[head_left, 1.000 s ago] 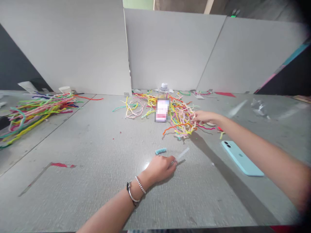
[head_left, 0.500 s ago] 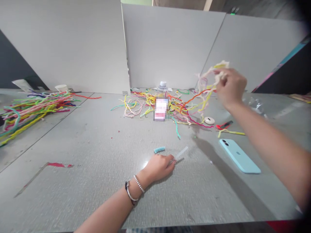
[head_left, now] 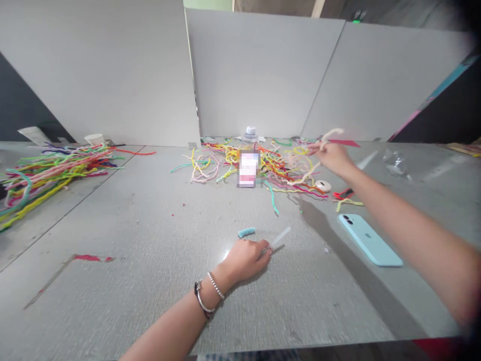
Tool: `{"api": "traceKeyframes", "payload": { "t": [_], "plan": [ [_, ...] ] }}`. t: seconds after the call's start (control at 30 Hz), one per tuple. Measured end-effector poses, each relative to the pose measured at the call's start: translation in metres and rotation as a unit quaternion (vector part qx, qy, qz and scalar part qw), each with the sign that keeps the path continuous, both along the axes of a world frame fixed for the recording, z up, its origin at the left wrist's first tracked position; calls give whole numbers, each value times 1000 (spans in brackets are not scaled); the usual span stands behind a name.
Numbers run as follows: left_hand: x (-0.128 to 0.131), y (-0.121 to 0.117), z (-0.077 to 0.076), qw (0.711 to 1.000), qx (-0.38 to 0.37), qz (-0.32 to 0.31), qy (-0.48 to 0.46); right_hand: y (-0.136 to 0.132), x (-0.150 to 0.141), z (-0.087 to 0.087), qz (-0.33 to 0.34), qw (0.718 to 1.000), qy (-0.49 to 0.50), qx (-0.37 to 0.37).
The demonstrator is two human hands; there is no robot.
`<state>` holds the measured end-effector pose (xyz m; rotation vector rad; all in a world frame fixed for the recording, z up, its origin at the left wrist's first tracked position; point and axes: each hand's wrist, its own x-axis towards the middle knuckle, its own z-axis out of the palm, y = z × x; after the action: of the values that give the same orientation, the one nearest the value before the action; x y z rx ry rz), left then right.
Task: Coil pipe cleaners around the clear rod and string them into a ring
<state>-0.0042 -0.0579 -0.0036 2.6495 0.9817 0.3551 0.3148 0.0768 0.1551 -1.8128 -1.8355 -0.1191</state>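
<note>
My left hand [head_left: 246, 259] rests on the grey table [head_left: 150, 250], fingers closed on a thin clear stick [head_left: 280, 237] that pokes out to the right. A small light-blue coil [head_left: 246, 232] lies just beyond it. My right hand [head_left: 330, 155] is stretched far forward over a tangled pile of coloured pipe cleaners [head_left: 270, 168], pinching a pale cream pipe cleaner [head_left: 319, 150] that curls above and below the fingers.
A light-blue phone [head_left: 370, 239] lies face down at the right. A white round object [head_left: 323, 186] and red-handled tool [head_left: 343, 193] sit near the pile. A second heap of pipe cleaners [head_left: 48, 173] lies at far left. Grey partition panels [head_left: 255, 70] stand behind.
My right hand lifted a bunch of pipe cleaners high from the pile, then came back down over it; now only a pale one stays pinched. The left hand has not moved.
</note>
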Motion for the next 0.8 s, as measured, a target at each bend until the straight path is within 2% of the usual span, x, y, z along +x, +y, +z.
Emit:
{"api": "traceKeyframes", "payload": {
  "t": [0.07,0.13,0.2,0.23,0.27,0.3,0.33,0.4,0.43,0.5,0.57,0.6,0.7,0.77,0.8],
  "plan": [
    [0,0,0,1000,-3,0,-2,-4,-1,16,-39,993,36,102],
    [0,0,1,1000,-7,-2,-6,-14,-5,28,-64,975,65,204],
    [0,0,1,1000,-11,-2,-9,-28,-11,34,-91,938,81,325],
    [0,0,1,1000,-13,-1,-9,-35,-14,34,-95,920,84,370],
    [0,0,1,1000,-13,0,-9,-41,-17,32,-96,915,87,382],
    [0,0,1,1000,-13,1,-8,-45,-18,29,-92,920,92,370],
    [0,0,0,1000,-12,1,-7,-48,-19,23,-78,937,100,327],
    [1,0,0,1000,-8,2,-6,-49,-18,12,-29,976,124,175],
    [1,0,0,1000,-8,2,-6,-47,-17,6,-7,985,133,108],
    [1,0,0,1000,-9,4,-6,-40,-13,1,13,987,158,28],
    [0,0,1,1000,-14,6,-6,-34,-8,6,1,981,191,23],
    [0,0,2,1000,-17,6,-6,-32,-5,14,-14,977,207,47],
    [1,0,4,1000,-28,5,-7,-32,1,45,-55,949,240,196],
    [1,0,5,999,-34,8,-8,-35,0,61,-6,900,242,363],
    [1,0,6,999,-36,9,-8,-38,-2,64,11,884,236,405]
  ]
}}
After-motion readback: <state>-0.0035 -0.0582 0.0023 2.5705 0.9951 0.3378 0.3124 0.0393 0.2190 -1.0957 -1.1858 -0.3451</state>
